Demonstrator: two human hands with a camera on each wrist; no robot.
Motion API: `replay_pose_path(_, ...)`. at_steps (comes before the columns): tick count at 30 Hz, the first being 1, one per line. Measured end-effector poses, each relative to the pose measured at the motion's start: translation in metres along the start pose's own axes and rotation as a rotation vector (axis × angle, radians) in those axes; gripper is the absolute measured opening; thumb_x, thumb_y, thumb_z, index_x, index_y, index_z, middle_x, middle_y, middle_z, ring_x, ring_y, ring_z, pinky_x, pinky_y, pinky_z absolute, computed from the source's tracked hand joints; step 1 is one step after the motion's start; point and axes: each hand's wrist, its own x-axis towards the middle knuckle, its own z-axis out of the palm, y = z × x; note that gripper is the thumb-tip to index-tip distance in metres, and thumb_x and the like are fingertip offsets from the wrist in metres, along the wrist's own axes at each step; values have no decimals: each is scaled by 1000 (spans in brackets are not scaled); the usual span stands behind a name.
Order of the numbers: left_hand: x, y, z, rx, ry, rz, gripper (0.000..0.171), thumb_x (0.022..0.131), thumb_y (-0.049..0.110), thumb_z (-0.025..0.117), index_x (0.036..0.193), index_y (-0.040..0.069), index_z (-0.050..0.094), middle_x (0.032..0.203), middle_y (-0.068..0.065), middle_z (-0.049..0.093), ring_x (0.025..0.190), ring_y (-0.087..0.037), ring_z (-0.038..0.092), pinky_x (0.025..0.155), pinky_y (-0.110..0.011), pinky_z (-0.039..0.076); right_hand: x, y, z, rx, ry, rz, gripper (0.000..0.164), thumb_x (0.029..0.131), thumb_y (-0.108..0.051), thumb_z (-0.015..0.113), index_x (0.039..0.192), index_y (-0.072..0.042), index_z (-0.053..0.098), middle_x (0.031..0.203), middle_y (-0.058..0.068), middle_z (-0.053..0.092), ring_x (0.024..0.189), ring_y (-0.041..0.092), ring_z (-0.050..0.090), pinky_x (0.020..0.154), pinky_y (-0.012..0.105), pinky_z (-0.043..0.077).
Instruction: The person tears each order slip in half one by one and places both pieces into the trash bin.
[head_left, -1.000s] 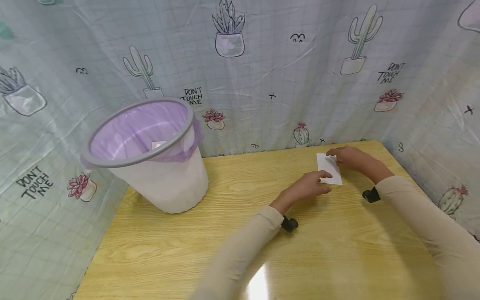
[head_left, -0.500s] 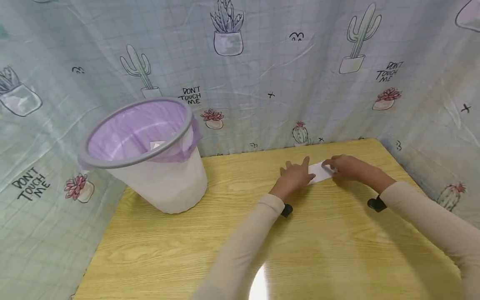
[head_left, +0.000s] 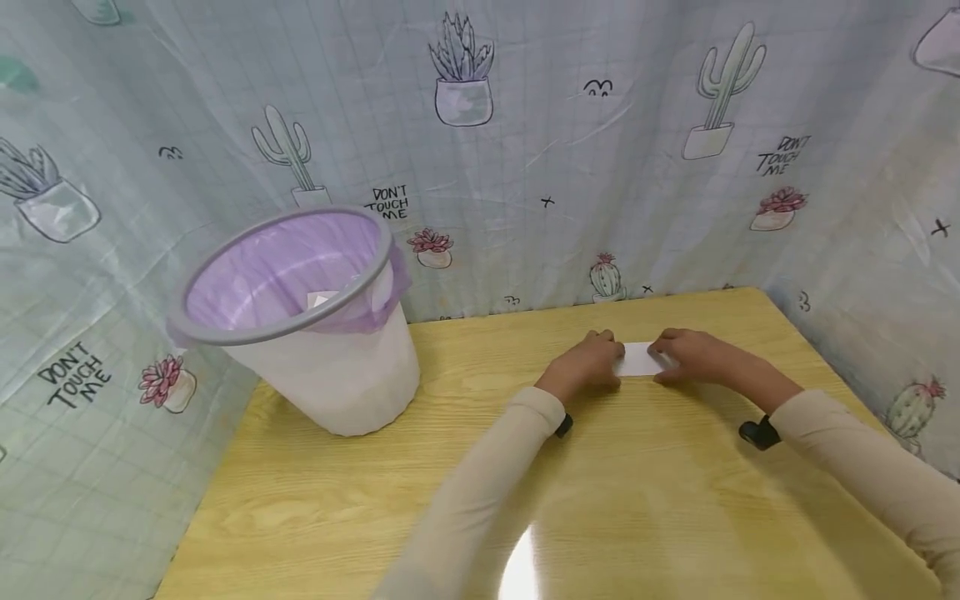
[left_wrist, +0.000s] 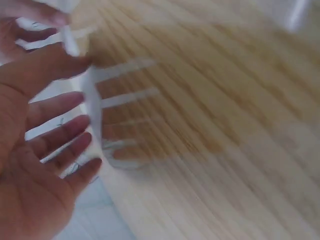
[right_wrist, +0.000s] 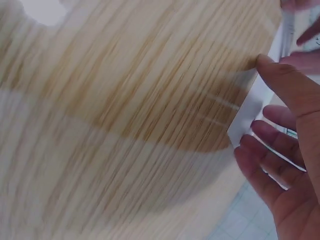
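Note:
A small white sheet of paper [head_left: 637, 359] lies crosswise between both hands at the back right of the wooden table. My left hand [head_left: 588, 362] holds its left end, thumb at the near edge and fingers at the far side. At the other end, my right hand [head_left: 693, 357] grips the sheet in much the same way. In the right wrist view the thumb meets the long edge of the paper [right_wrist: 250, 107], with the fingertips along its end. The left wrist view is blurred, but the paper [left_wrist: 92, 107] shows as a pale strip by the fingertips.
At the table's back left stands a white bin [head_left: 337, 379] with a grey rim and a purple liner [head_left: 285, 267]. A white scrap [head_left: 321, 297] shows inside it. A cactus-print curtain [head_left: 517, 167] hangs along the back and sides of the wooden table [head_left: 337, 517].
The paper has turned from lengthwise to crosswise and looks shorter front to back. My left hand has moved left to its left end; my right hand has shifted slightly nearer.

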Motion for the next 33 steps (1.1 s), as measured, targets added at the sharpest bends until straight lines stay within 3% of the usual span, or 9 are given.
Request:
replay_pose_path(4,11,4,4,61,49,11,37,94,26,72,128,13,63,119,0,56,103,-14,51,87,-21,47,2,0,1,-32,25,-35,44,84,-28,84,113,3,71,102,16,66,86,31,66,76,47,57)
replay_pose_path(9,22,4,-6,152,141,-3,25,94,27,73,115,14,70,109,1,64,95,-13,59,84,-23,50,6,-2,-3,-112,116,-28,45,81,-24,86,114,3,70,95,14,68,73,26,64,67,46,56)
replay_pose_path(12,25,4,-12,124,120,-22,26,96,37,71,111,16,72,106,3,65,94,-10,59,83,-25,50,8,-5,-5,-156,124,-20,45,83,-24,81,117,2,66,93,14,68,68,25,62,64,45,55)
replay_pose_path(15,23,5,-10,75,69,-15,29,98,44,67,105,17,73,100,4,65,91,-9,58,80,-25,50,5,-5,0,-162,147,-56,30,87,-17,77,110,-1,67,84,10,66,58,19,56,54,40,50)
replay_pose_path(19,16,6,0,74,78,31,25,104,34,58,94,18,73,90,4,66,83,-10,55,75,-23,47,-2,-5,13,-142,215,-105,4,91,-8,72,94,-9,69,69,-1,58,52,9,41,48,31,39)
replay_pose_path(22,10,5,3,71,99,58,28,108,27,51,97,19,75,91,4,68,82,-10,57,75,-23,47,-3,-8,14,-111,212,-100,5,95,-8,71,90,-11,70,68,-5,58,54,7,44,52,31,41)
replay_pose_path(28,-8,2,2,-174,75,20,28,107,34,54,124,25,73,118,8,71,100,-6,65,85,-20,49,-8,-14,12,6,200,-36,6,97,-11,69,99,-10,75,88,2,73,69,17,67,64,41,55)
replay_pose_path(33,-23,-15,6,-348,129,23,26,106,24,57,126,22,73,122,9,71,107,-4,65,85,-16,49,-7,-26,18,75,268,-10,11,96,-12,70,105,-7,75,96,9,76,77,26,71,70,47,57)
